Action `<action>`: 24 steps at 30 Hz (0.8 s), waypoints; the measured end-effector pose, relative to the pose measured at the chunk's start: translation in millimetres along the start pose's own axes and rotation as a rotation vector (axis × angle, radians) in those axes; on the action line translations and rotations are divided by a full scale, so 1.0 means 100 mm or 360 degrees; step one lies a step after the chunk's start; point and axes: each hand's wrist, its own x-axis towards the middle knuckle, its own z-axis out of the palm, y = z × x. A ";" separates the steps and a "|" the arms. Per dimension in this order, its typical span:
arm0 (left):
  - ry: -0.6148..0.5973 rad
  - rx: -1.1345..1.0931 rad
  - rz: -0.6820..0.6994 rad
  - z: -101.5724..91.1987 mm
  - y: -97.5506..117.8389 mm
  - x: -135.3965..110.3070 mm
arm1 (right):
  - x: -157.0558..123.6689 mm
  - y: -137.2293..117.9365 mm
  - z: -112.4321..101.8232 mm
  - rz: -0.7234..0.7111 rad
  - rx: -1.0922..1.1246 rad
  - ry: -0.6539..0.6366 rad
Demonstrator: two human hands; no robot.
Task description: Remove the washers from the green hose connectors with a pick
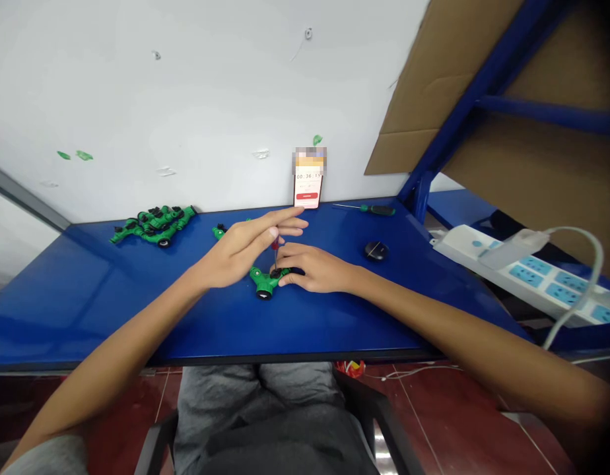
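Note:
My left hand (245, 245) has its fingers stretched out, with the thumb against the red handle of an upright screwdriver (275, 245). The screwdriver's shaft points down at a black part on a green plastic Y-shaped hose fitting (264, 282). My right hand (312, 267) grips that fitting from the right, its fingers around the black part and partly covering it. A black-ringed opening on the fitting faces me. Behind my left hand, another green fitting (218, 231) is mostly hidden.
Several green fittings (159, 224) lie piled at the back left of the blue table (305, 336). A phone (307, 188) showing a timer leans on the wall. A green-handled screwdriver (379, 210), a black round object (376, 250) and a white power strip (533, 274) are to the right.

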 end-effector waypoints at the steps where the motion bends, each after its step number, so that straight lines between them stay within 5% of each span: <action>1: -0.0089 -0.0130 -0.0024 -0.05 0.02 0.01 | 0.00 0.00 0.00 0.0001 -0.0001 -0.0004; 5: -0.0193 -0.0295 -0.0139 -0.15 0.06 0.05 | 0.00 0.01 0.01 -0.0007 0.0023 0.0015; 12: 0.0284 -0.0068 -0.0284 -0.03 -0.02 0.04 | 0.01 0.00 0.01 -0.0043 -0.0017 -0.0007; 16: 0.0520 0.0178 -0.0192 0.09 -0.03 0.00 | 0.02 -0.02 0.01 -0.0030 -0.0027 -0.0031; 21: 0.0349 0.0547 0.0157 0.12 0.00 -0.04 | 0.01 -0.03 0.00 -0.0002 -0.0037 -0.0037; 24: 0.0201 0.0442 0.0155 0.04 0.03 -0.04 | 0.01 -0.04 -0.01 -0.0003 -0.0050 -0.0041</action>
